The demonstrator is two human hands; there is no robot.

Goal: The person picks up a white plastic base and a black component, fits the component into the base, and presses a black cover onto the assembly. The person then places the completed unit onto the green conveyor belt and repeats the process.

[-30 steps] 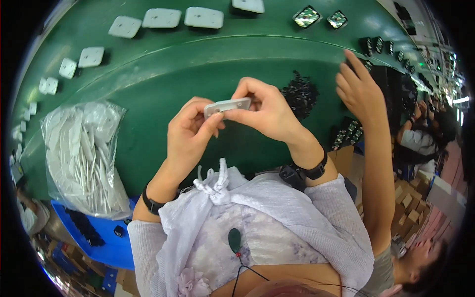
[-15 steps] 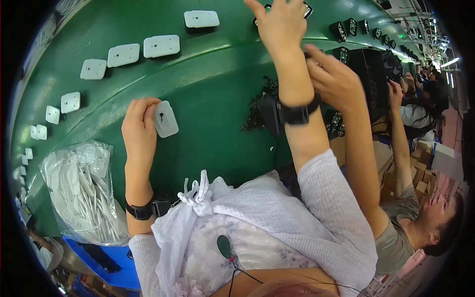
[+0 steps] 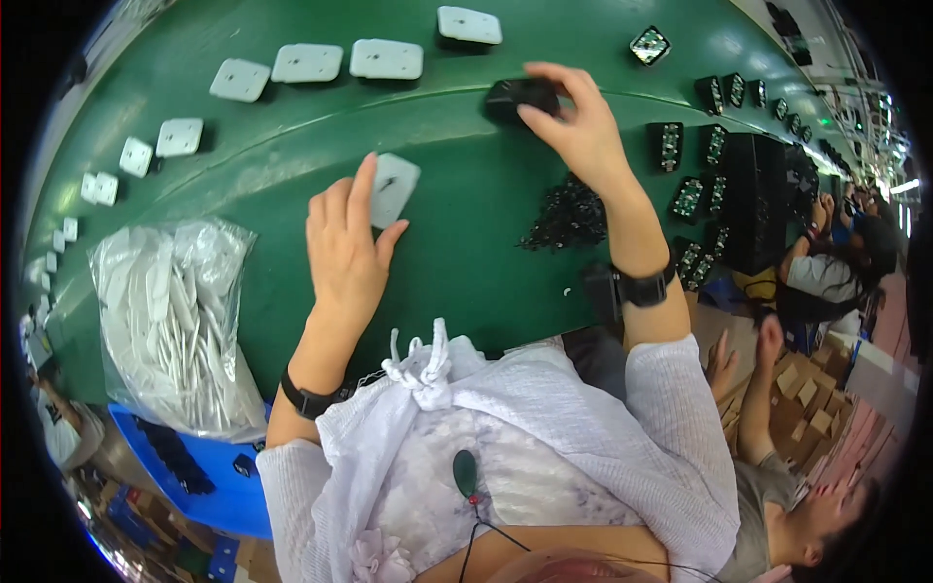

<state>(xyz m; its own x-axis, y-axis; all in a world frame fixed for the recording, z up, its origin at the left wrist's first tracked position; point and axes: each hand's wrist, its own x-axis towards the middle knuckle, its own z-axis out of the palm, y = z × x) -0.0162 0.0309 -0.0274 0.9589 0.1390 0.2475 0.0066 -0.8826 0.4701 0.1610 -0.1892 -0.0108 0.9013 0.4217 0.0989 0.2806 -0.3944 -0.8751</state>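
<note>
My left hand holds a pale rounded plastic plate at its edge, with the index finger along one side and the thumb at the lower corner. A small dark mark or screw shows on the plate. To the right and farther away, my right hand grips a black box-shaped housing between thumb and fingers, just above the green table; its inner side is turned out of sight. Below that hand lies a pile of small black screws or similar parts.
Pale plates on dark housings, such as this one, curve along the far side and left. Black housings with green circuit boards stand at right beside a black bin. A clear bag of white plates lies left, above a blue tray.
My right hand has come back nearer from the far side with a black housing. A co-worker's hand beside it has withdrawn to the right. My left hand still holds the plate, now turned.
</note>
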